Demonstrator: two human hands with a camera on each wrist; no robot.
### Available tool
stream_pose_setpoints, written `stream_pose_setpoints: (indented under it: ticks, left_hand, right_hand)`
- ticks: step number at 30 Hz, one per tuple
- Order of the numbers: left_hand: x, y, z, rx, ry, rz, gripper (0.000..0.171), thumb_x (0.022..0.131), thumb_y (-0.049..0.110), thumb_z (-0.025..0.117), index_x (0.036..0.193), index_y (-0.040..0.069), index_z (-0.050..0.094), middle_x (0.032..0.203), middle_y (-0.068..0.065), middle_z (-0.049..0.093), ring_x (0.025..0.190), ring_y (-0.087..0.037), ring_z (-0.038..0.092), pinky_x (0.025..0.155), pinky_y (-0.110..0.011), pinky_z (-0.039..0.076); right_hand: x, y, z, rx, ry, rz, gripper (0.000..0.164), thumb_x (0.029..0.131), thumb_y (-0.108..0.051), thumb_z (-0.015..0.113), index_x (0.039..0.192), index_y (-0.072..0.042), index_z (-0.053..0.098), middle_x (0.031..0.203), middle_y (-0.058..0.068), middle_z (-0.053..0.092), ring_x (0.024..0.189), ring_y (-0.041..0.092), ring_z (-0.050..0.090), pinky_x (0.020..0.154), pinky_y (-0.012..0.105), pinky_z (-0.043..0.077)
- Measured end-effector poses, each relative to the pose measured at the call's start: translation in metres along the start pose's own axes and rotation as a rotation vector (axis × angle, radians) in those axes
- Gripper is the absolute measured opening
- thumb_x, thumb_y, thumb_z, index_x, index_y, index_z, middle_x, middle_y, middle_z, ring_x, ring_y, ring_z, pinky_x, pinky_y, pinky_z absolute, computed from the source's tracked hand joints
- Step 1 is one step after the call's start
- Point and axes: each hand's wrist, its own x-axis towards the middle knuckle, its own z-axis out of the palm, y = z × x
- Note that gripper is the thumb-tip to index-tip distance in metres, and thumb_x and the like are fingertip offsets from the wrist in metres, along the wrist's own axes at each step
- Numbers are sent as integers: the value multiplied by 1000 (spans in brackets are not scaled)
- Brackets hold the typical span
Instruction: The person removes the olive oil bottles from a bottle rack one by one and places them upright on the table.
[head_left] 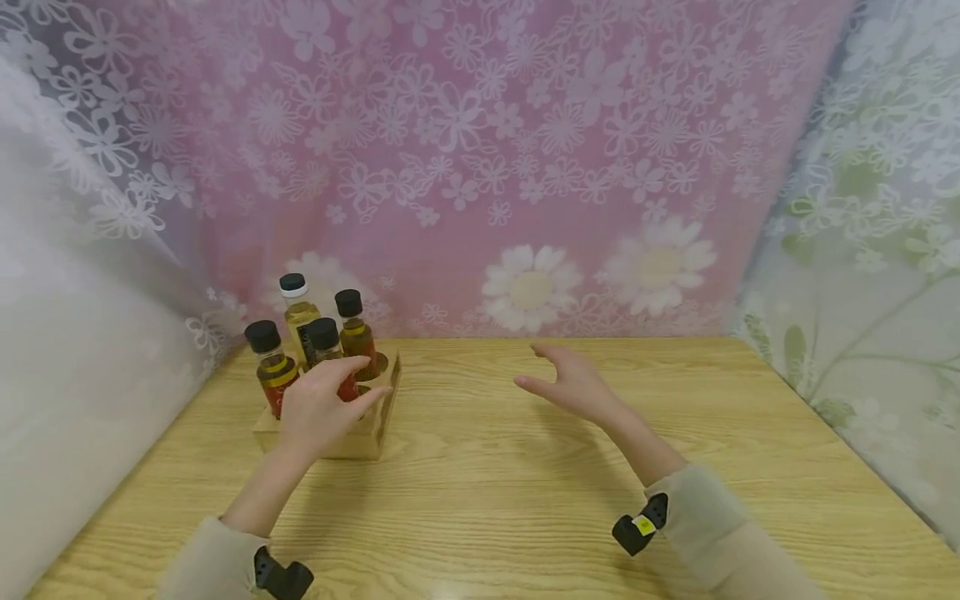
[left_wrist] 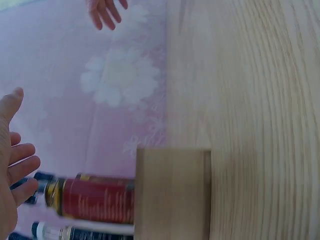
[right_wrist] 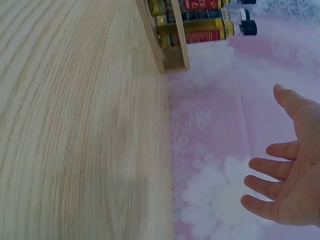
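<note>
A wooden bottle rack [head_left: 352, 448] stands at the left of the table with several dark-capped bottles in it. A red-labelled bottle [head_left: 272, 367] is at its front left, and a clear bottle with a white collar [head_left: 298, 315] is behind. Another bottle [head_left: 358, 337] is at the back right; the left hand partly hides the front-right bottle [head_left: 324, 335]. In the head view my left hand [head_left: 318, 408] hovers over the rack's near side, thumb and fingers apart, holding nothing. My right hand [head_left: 573, 385] is in the air over the middle right, fingers spread and holding nothing.
The wood-grain table [head_left: 480, 500] reaches back to a pink flowered curtain [head_left: 465, 167]. Pale curtains hang at the left [head_left: 82, 333] and the right [head_left: 885, 250]. An unfilled round hole [head_left: 382, 362] shows at the rack's right.
</note>
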Motion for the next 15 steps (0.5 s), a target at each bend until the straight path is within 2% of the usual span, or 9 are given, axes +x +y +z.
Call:
stream_pose_setpoints:
  ticks: [3, 5, 7, 10, 13, 15]
  left_hand:
    - [-4, -14, -15, -7, 33, -38, 77, 81, 71, 40, 97, 2, 71, 87, -12, 70, 68, -25, 63, 48, -36, 47]
    - [-8, -24, -25, -10, 50, -67, 67, 81, 63, 54, 96, 0, 70, 86, -13, 69, 68, -26, 63, 51, -38, 48]
    - [-12, -33, -34, -18, 55, -112, 55, 79, 51, 67, 96, -1, 70, 86, -14, 69, 70, -28, 63, 55, -41, 48]
    - [-19, -45, -48, -8, 63, -180, 44, 70, 26, 81, 99, -4, 68, 88, -18, 68, 80, -34, 63, 65, -46, 48]
    - [-25, -57, -57, -5, 41, -284, 48, 68, 18, 81, 105, -6, 63, 94, -21, 66, 88, -37, 60, 75, -49, 45]
    - [-27, -65, -62, -23, -8, -378, 57, 71, 20, 80, 114, -9, 57, 103, -25, 62, 96, -40, 56, 81, -52, 42]
  right_hand:
    - [5, -8, 5, 8, -13, -25, 73, 88, -45, 59, 141, -1, 36, 139, 18, 42, 126, 37, 40, 97, 54, 37]
    - [9, -14, 8, 14, -18, -38, 73, 88, -45, 60, 141, -1, 37, 139, 17, 42, 126, 36, 40, 98, 53, 37]
    - [12, -19, 13, 12, -24, -43, 72, 88, -45, 60, 141, -2, 37, 139, 16, 43, 126, 35, 40, 98, 52, 37]
    - [18, -27, 20, 31, -47, -48, 72, 88, -46, 60, 141, -3, 37, 140, 15, 42, 127, 34, 40, 98, 51, 37]
    - [23, -36, 26, 44, -67, -52, 73, 88, -46, 60, 142, -5, 36, 141, 13, 42, 127, 33, 39, 99, 50, 37]
    - [26, -42, 31, 58, -74, -56, 73, 87, -45, 61, 143, -6, 35, 141, 13, 41, 128, 31, 39, 99, 49, 37]
